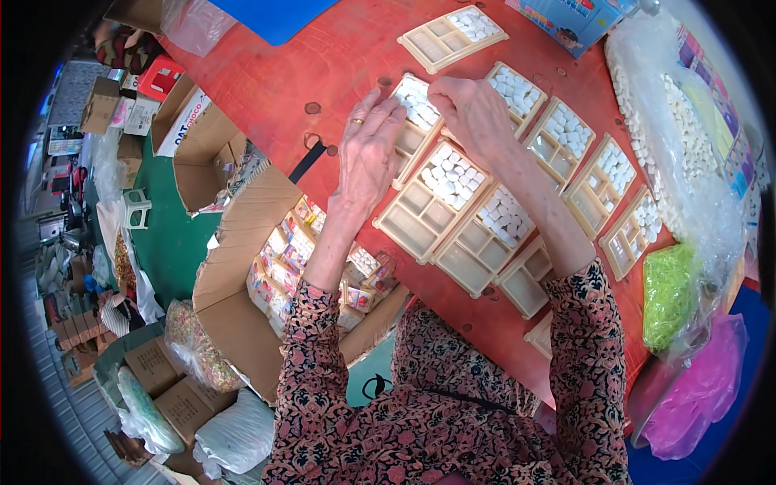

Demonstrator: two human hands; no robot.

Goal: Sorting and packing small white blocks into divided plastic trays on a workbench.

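My left hand (370, 149), with a ring on one finger, rests along the left side of a cream compartment tray (410, 144), its fingers slightly apart. Over the same tray's far end, my right hand (470, 113) has its fingers pinched together; what they hold, if anything, is hidden. Small white pillow-shaped pieces (418, 101), like marshmallows, fill the tray's far compartment. Nearer me, another tray (412, 217) has white pieces in its far section, and its other sections show bare plastic. A similar tray (477, 250) stands beside it, partly behind my right forearm.
Several more trays (562, 141) line the red table (323, 65). At right lie a large clear bag of white pieces (687, 137), green shreds (669, 295) and a pink bag (699, 396). Left of me, an open carton (234, 283) holds small colourful packs (283, 259).
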